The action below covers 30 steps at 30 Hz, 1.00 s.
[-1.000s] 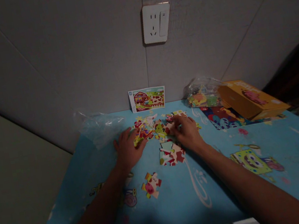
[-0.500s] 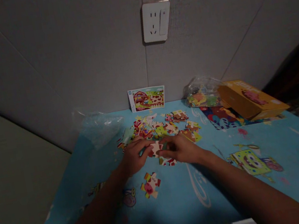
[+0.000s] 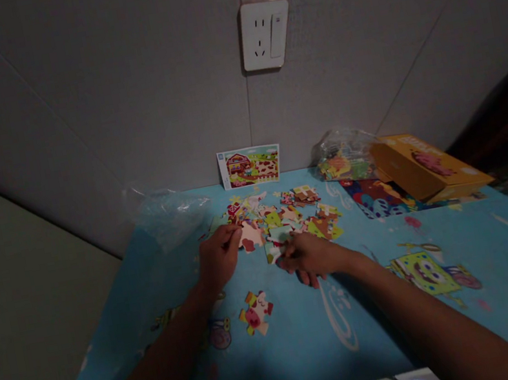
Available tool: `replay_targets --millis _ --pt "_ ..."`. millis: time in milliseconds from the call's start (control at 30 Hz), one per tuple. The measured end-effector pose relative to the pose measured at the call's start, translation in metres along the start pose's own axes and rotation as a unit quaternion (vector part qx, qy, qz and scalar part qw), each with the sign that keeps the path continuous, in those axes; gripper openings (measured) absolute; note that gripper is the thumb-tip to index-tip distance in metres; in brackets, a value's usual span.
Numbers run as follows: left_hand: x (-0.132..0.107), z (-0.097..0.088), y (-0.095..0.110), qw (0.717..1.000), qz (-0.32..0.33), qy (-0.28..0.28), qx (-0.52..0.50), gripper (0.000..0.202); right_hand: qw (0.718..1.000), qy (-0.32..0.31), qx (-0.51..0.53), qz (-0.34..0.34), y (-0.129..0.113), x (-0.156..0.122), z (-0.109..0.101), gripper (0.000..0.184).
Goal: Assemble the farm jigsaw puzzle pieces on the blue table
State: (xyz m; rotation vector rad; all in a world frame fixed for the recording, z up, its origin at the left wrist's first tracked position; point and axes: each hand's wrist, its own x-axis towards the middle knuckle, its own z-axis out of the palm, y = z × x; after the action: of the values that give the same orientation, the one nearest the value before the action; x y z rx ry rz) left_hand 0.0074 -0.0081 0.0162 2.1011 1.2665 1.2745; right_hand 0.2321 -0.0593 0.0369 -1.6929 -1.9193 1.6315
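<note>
Loose, colourful jigsaw pieces (image 3: pixel 297 212) lie spread on a blue cartoon-printed table (image 3: pixel 367 327) near the wall. My left hand (image 3: pixel 217 260) pinches a pale piece with red spots (image 3: pixel 250 236) at the left edge of the pile. Just right of it, my right hand (image 3: pixel 309 257) is curled over a joined cluster of pieces (image 3: pixel 275 252), its fingers closed on them. A small joined group showing a pink pig (image 3: pixel 257 312) rests alone nearer to me. A reference picture card of a farm (image 3: pixel 250 166) leans against the wall behind the pile.
A crumpled clear plastic bag (image 3: pixel 164 212) sits at the back left. At the back right are a clear bag holding more pieces (image 3: pixel 341 158) and a yellow box (image 3: pixel 424 168). A white wall socket (image 3: pixel 264 34) is above. The table's front edge is close to me.
Both hands pulled back from the far pile toward me. The left hand picked up the pale red-spotted piece; the right hand came down over the joined cluster, which shifted slightly.
</note>
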Motion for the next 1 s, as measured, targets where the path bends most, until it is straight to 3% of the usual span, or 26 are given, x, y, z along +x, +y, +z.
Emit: replay_targets --millis 233,367,467,567,700,800,900,1000 --pt "0.0 0.001 -0.003 1.0 -0.009 -0.017 -0.002 0.019 0.977 0.182 -0.08 -0.074 0.002 0.006 -0.003 0.035" --pt "-0.002 0.0 -0.001 0.995 0.036 -0.086 -0.032 0.02 0.962 0.235 -0.05 -0.133 0.001 0.01 0.004 0.044" --pt "-0.006 0.002 0.0 0.978 0.109 -0.166 -0.063 0.02 0.96 0.211 0.015 -0.184 0.0 0.013 0.012 0.04" --pt "-0.01 0.005 0.0 0.965 0.157 -0.203 -0.06 0.019 0.962 0.169 0.009 -0.216 -0.002 0.013 0.018 0.033" --pt "-0.008 0.0 -0.002 0.963 0.164 -0.207 -0.045 0.019 0.964 0.14 -0.028 -0.224 -0.003 0.01 0.021 0.025" --pt "-0.003 -0.012 -0.003 0.96 0.142 -0.24 -0.022 0.018 0.969 0.127 -0.037 -0.208 -0.002 0.008 0.018 0.024" --pt "0.001 -0.027 0.001 0.936 0.124 -0.328 -0.007 0.016 0.973 0.104 -0.052 -0.201 -0.002 0.005 0.013 0.026" --pt "0.0 -0.038 0.007 0.881 0.095 -0.464 -0.008 0.017 0.979 0.068 -0.074 -0.178 -0.001 0.001 0.006 0.032"
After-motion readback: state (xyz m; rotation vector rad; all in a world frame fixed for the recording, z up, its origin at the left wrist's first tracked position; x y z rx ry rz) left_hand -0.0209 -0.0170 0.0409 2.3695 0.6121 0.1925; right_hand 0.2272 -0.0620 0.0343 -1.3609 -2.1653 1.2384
